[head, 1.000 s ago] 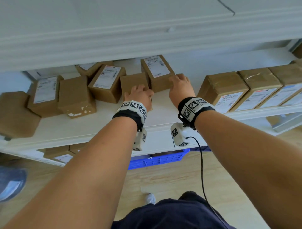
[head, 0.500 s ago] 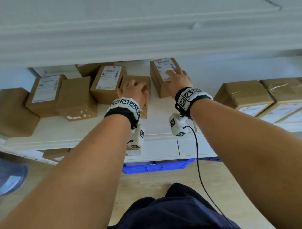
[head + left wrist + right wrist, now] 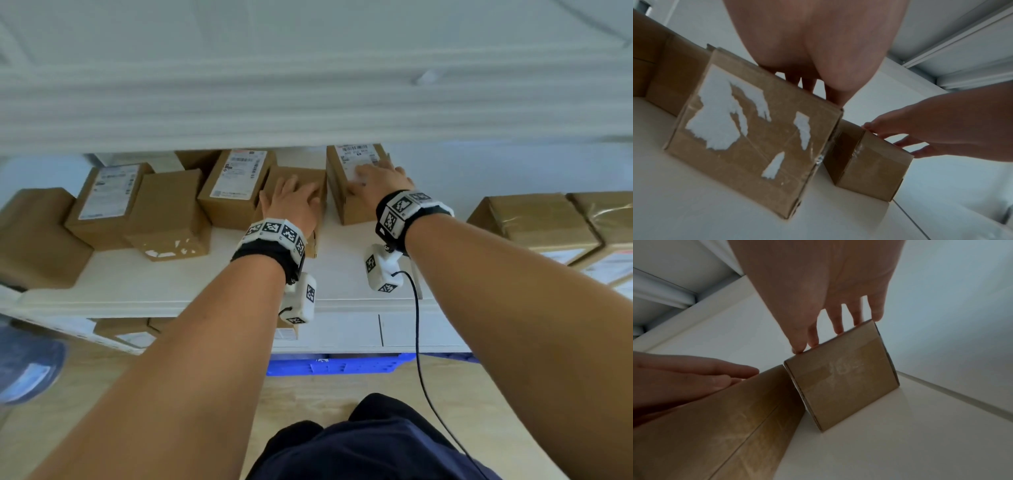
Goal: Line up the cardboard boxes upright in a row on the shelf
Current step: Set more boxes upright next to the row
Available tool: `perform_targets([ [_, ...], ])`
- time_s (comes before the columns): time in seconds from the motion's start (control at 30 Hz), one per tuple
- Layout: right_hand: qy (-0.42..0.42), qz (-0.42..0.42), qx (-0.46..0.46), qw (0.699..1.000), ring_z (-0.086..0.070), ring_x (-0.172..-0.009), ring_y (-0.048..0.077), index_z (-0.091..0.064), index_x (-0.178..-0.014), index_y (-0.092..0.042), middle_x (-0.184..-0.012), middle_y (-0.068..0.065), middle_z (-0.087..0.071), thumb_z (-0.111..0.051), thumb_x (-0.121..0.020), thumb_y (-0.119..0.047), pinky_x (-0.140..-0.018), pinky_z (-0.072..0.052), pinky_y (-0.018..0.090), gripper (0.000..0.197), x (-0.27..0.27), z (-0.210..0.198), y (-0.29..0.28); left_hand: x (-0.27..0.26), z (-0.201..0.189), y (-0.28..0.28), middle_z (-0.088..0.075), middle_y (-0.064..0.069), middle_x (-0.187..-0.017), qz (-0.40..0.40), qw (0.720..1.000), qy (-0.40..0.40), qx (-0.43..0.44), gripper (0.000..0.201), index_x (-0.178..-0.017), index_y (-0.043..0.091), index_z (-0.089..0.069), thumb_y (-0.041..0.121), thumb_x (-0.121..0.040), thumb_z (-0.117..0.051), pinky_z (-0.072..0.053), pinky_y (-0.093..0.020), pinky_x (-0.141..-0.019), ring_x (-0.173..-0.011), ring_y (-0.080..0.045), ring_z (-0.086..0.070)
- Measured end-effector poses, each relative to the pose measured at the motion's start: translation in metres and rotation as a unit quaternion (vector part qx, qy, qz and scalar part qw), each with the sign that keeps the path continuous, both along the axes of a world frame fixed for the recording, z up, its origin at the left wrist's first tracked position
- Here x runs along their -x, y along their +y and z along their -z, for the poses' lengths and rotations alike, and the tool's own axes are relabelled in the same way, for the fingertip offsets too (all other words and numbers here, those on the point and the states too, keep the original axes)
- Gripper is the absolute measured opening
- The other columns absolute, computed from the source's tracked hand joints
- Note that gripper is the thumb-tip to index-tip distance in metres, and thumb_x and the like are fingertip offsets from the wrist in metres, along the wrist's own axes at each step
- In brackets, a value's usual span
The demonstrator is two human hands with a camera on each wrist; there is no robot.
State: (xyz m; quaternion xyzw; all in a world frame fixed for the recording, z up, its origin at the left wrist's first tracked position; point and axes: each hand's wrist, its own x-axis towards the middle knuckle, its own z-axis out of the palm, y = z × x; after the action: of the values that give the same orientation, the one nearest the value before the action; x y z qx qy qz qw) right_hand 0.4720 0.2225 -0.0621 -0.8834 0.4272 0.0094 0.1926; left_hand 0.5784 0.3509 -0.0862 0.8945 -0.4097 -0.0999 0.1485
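Note:
My left hand [image 3: 294,202] lies flat on top of a plain cardboard box [image 3: 303,174] standing in the middle of the white shelf [image 3: 144,281]. In the left wrist view that box [image 3: 752,138] shows torn white label scraps on its front, with my fingers [image 3: 807,84] over its top edge. My right hand [image 3: 376,178] rests with spread fingers on the labelled box [image 3: 352,205] just to the right. The right wrist view shows the fingertips [image 3: 838,327] touching this box's [image 3: 842,379] top edge. The two boxes stand side by side, nearly touching.
Several boxes crowd the shelf's left part, among them a labelled one [image 3: 236,181] right beside my left hand. A row of taped boxes [image 3: 534,219] lines the right end. The upper shelf's edge [image 3: 308,113] hangs low overhead. A blue crate [image 3: 335,365] sits below.
Both hands have slid farther back over the box tops. My right hand went from the labelled box's front corner onto its label; that box now stands closer beside the plain one.

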Motion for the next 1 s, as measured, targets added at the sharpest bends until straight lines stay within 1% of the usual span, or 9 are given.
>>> perform_targets([
  [0.13, -0.018, 0.034, -0.026, 0.999, -0.033, -0.132, 0.032, -0.05, -0.13, -0.035, -0.149, 0.003, -0.032, -0.031, -0.097, -0.027, -0.11, -0.029, 0.047, 0.039, 0.016, -0.001, 0.014, 0.005, -0.004, 0.007, -0.021, -0.009, -0.159, 0.046, 0.999, 0.002, -0.001, 0.043, -0.144, 0.02, -0.041, 0.021, -0.101, -0.036, -0.012, -0.044, -0.12, -0.148, -0.027, -0.014],
  [0.27, -0.032, 0.064, -0.042, 0.997, -0.041, -0.126, 0.031, -0.046, -0.136, -0.035, -0.144, 0.004, -0.037, -0.036, -0.098, -0.022, -0.108, -0.036, 0.045, 0.041, 0.03, -0.006, 0.029, 0.015, -0.011, 0.016, -0.047, -0.012, -0.142, 0.063, 0.997, 0.004, 0.051, 0.035, -0.129, 0.006, -0.056, 0.008, -0.098, -0.038, -0.031, -0.034, -0.11, -0.133, -0.026, -0.041],
  [0.33, -0.027, 0.065, -0.033, 0.997, -0.04, -0.122, 0.031, -0.051, -0.132, -0.039, -0.137, 0.003, -0.04, -0.04, -0.096, -0.017, -0.104, -0.04, 0.047, 0.043, 0.036, -0.006, 0.036, 0.021, -0.011, 0.02, -0.055, -0.009, -0.132, 0.064, 0.996, -0.006, 0.063, 0.034, -0.123, 0.007, -0.06, 0.004, -0.094, -0.041, -0.039, -0.034, -0.103, -0.122, -0.025, -0.05],
  [0.4, -0.028, 0.073, -0.041, 0.996, -0.039, -0.12, 0.031, -0.056, -0.128, -0.038, -0.13, 0.003, -0.041, -0.044, -0.094, -0.013, -0.104, -0.04, 0.047, 0.044, 0.043, -0.007, 0.043, 0.027, -0.01, 0.024, -0.055, -0.008, -0.13, 0.068, 0.996, -0.014, 0.058, 0.036, -0.124, 0.009, -0.06, 0.004, -0.092, -0.044, -0.042, -0.036, -0.103, -0.12, -0.025, -0.051],
  [0.6, -0.056, 0.089, -0.037, 0.994, -0.04, -0.119, 0.029, -0.064, -0.12, -0.035, -0.127, 0.001, -0.043, -0.047, -0.092, -0.007, -0.106, -0.039, 0.044, 0.043, 0.074, -0.007, 0.063, 0.051, -0.018, 0.031, -0.06, -0.011, -0.114, 0.086, 0.993, -0.057, 0.064, 0.027, -0.109, 0.007, -0.067, 0.007, -0.092, -0.045, -0.048, -0.037, -0.089, -0.108, -0.028, -0.054],
  [0.77, -0.054, 0.074, -0.016, 0.996, -0.043, -0.116, 0.028, -0.068, -0.114, -0.033, -0.126, 0.002, -0.045, -0.048, -0.091, -0.004, -0.105, -0.04, 0.04, 0.042, 0.091, -0.006, 0.073, 0.072, -0.022, 0.024, -0.068, -0.011, -0.109, 0.066, 0.998, 0.021, -0.012, 0.027, -0.11, 0.009, -0.066, 0.015, -0.098, -0.042, -0.047, -0.033, -0.073, -0.092, -0.029, -0.063],
  [0.8, -0.059, 0.074, -0.018, 0.995, -0.045, -0.115, 0.028, -0.069, -0.114, -0.031, -0.125, 0.003, -0.046, -0.048, -0.09, -0.004, -0.104, -0.041, 0.038, 0.041, 0.094, -0.006, 0.072, 0.075, -0.02, 0.021, -0.067, -0.013, -0.11, 0.062, 0.996, 0.041, -0.05, 0.027, -0.11, 0.007, -0.065, 0.017, -0.099, -0.043, -0.048, -0.034, -0.075, -0.092, -0.03, -0.063],
  [0.9, -0.1, 0.121, -0.036, 0.987, -0.055, -0.103, 0.027, -0.058, -0.124, -0.019, -0.129, 0.008, -0.045, -0.047, -0.09, -0.004, -0.088, -0.048, 0.029, 0.038, 0.104, -0.006, 0.067, 0.083, -0.015, 0.016, -0.062, -0.017, -0.122, 0.034, 0.988, 0.109, -0.104, 0.034, -0.121, 0.005, -0.061, 0.024, -0.101, -0.042, -0.044, -0.044, -0.101, -0.111, -0.034, -0.059],
  [1.0, -0.088, 0.159, -0.097, 0.978, -0.056, -0.112, 0.029, -0.042, -0.138, -0.012, -0.133, 0.012, -0.051, -0.042, -0.094, -0.009, -0.082, -0.046, 0.03, 0.045, 0.112, -0.002, 0.064, 0.09, -0.014, 0.013, -0.067, -0.016, -0.111, 0.01, 0.986, 0.151, -0.076, 0.039, -0.113, 0.003, -0.063, 0.029, -0.102, -0.036, -0.052, -0.041, -0.091, -0.1, -0.033, -0.065],
])
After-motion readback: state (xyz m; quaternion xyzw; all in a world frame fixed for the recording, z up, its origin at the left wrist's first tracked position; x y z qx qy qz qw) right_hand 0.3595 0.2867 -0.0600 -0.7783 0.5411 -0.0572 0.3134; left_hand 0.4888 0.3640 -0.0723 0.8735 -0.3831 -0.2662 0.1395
